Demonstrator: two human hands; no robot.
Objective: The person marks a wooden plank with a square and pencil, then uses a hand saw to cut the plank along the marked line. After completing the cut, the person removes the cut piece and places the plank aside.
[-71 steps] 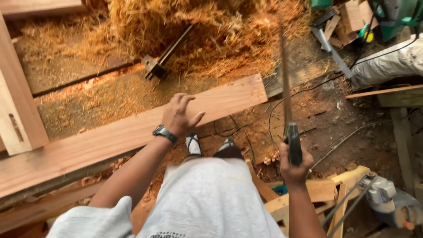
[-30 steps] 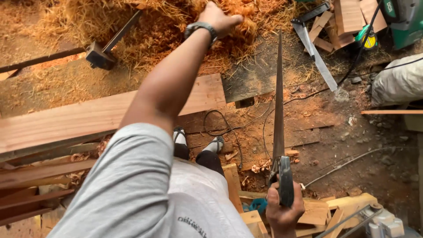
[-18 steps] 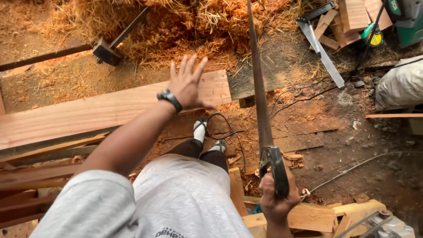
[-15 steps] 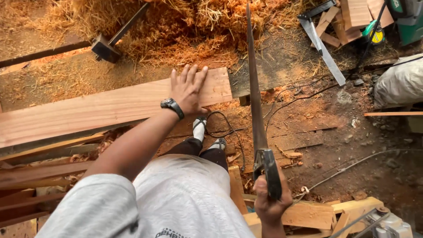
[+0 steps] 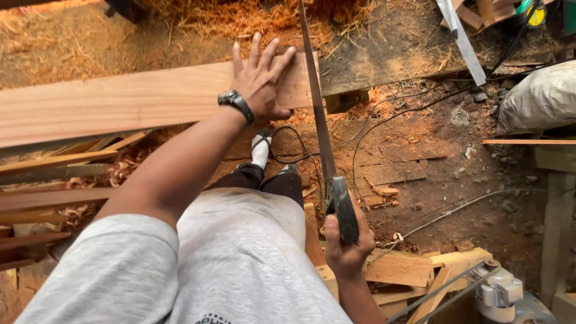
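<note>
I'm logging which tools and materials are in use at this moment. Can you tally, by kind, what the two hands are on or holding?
Long wooden plank, under the flat left hand: 1
Handsaw, gripped by the right hand: 1
Wristwatch, on the left wrist: 1
Total: 3

1. One view only: head cam, worn by the person, aimed steeply down over chest and legs.
2. Close range: left hand (image 5: 261,75) and right hand (image 5: 347,240) are seen at arm's length, ground just beyond.
3. No 2nd view, so nothing is shared.
</note>
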